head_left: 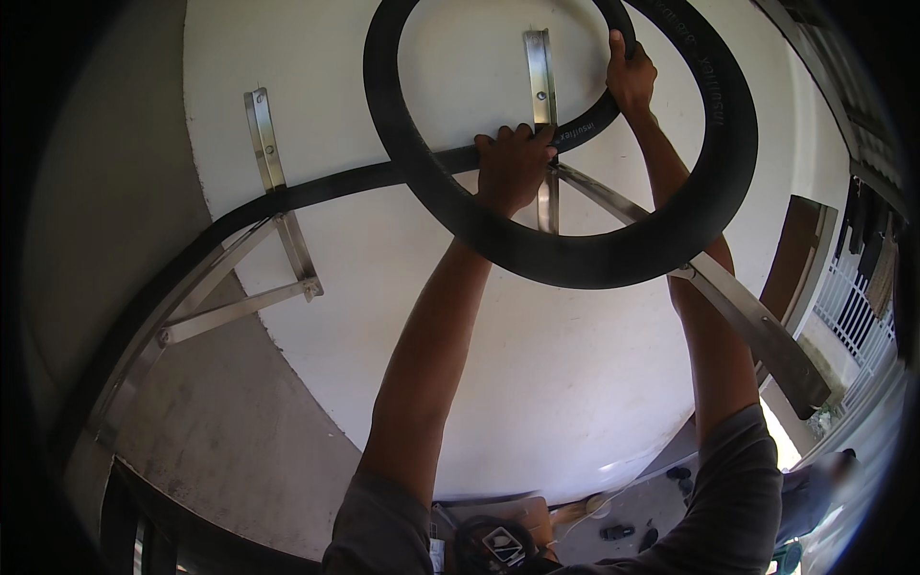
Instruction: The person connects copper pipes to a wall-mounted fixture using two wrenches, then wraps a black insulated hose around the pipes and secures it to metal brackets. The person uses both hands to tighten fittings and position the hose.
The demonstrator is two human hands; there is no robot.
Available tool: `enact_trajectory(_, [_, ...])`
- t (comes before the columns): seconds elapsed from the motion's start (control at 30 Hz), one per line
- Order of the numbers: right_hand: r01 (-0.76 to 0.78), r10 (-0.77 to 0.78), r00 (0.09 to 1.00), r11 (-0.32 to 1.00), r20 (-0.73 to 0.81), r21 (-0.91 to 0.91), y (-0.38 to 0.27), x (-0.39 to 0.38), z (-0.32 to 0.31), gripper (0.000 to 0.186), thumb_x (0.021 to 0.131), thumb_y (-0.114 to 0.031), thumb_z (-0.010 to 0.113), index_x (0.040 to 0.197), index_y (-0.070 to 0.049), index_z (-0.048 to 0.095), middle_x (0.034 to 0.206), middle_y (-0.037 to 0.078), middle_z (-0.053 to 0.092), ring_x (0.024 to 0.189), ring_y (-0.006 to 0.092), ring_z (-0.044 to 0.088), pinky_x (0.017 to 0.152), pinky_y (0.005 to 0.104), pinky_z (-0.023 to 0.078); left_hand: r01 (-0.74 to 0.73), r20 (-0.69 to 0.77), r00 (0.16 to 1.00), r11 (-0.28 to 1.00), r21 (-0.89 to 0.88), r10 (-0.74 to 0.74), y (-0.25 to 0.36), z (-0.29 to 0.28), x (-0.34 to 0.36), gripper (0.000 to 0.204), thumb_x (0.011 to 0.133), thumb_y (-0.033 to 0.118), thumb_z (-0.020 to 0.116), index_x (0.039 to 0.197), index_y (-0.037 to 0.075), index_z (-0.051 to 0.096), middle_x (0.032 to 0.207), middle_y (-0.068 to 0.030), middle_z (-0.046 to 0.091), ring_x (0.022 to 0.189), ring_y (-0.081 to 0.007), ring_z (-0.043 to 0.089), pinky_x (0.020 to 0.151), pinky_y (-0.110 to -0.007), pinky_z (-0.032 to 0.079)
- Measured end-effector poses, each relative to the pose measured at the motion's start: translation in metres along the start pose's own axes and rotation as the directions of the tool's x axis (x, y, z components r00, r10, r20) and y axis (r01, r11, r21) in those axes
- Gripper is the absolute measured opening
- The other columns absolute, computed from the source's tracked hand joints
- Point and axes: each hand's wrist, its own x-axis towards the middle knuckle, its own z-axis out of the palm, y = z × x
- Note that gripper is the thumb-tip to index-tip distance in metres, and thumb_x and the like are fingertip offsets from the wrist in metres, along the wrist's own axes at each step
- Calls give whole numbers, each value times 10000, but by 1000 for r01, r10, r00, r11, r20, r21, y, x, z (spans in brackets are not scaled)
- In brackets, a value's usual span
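Left: silver metal triangular bracket (266, 144) on white wall (374, 259), crossed by long black foam tube (331, 185). Middle: left hand (515, 168), fingers curled over tube, gripping it at second silver metal bracket (540, 77). Right: right hand (632, 77) closed around tube's curve; wide loop passes before forearms (436, 335). Advisable: hold tube snug to bracket, ease curve gently, avoid kinks.

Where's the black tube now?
In the head view, the black tube loops at upper centre, with the left hand and right hand on it, and runs left across a metal bracket on the white wall.
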Motion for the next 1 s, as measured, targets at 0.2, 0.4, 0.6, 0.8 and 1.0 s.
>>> enact_trajectory(0.2, [138, -132, 987, 988, 91, -67, -39, 4, 5, 634, 997, -517, 603, 1357, 4, 604, 1162, 304, 698, 1077, 415, 693, 913, 466, 554, 25, -126, 992, 995, 101, -12, 8, 7, -9, 348, 1028, 344, 578, 1336, 186, 607, 952, -14, 607, 905, -228, 593, 811, -523, 373])
enact_trajectory(0.4, [97, -82, 965, 994, 250, -50, -58, 6, 6, 703, 961, -568, 620, 1291, 52, 632, 1193, 341, 670, 1156, 471, 646, 991, 511, 509, 51, -140, 990, 986, 157, -29, 7, 15, -6, 376, 1045, 351, 540, 1388, 198, 564, 953, -3, 604, 904, -221, 603, 779, -525, 382])
enact_trajectory(0.6, [244, -214, 912, 969, 350, -45, -71, 3, 9, 681, 956, -545, 635, 1310, 37, 621, 1225, 333, 655, 1183, 462, 629, 1000, 507, 506, 88, -103, 992, 983, 163, -71, 14, 13, -10, 388, 1055, 359, 519, 1404, 195, 558, 977, -14, 619, 920, -227, 615, 803, -531, 382])
enact_trajectory(0.8, [309, -277, 874, 951, 400, -16, -72, 3, 11, 663, 952, -522, 651, 1329, 22, 610, 1256, 325, 639, 1209, 452, 611, 1010, 503, 504, 114, -63, 992, 991, 63, -110, 12, 17, -6, 419, 1052, 342, 519, 1442, 188, 537, 1048, -45, 612, 986, -243, 596, 851, -545, 366])
enact_trajectory(1.0, [320, -302, 855, 947, 422, 29, -76, -2, 4, 649, 947, -499, 666, 1348, 7, 599, 1288, 317, 624, 1236, 443, 594, 1019, 499, 501, -5, -398, 916, 995, 104, 46, -24, -18, -63, 459, 922, 177, 673, 1372, 107, 617, 1301, -123, 579, 1225, -278, 517, 965, -513, 356])
